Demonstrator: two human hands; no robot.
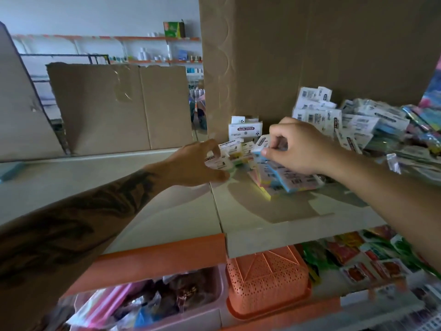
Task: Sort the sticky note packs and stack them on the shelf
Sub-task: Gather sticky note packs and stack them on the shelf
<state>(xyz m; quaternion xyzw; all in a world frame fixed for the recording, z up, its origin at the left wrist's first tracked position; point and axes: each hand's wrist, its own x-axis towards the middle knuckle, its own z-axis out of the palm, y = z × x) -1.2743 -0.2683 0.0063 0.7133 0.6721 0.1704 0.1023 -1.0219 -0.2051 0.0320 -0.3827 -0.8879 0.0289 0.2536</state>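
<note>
A small white-labelled sticky note pack (218, 158) is gripped in the curled fingers of the left hand (191, 163) above the pale shelf board (250, 211). Just beside it, a white-and-blue sticky note pack (261, 143) is pinched by the right hand (300, 149), over a loose pile of pastel packs (281, 180).

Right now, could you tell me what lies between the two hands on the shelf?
Head view: small sticky note packs lie between the left hand and right hand.

Bare forearms, no sleeves; dark tattoo on L forearm (78, 225).
</note>
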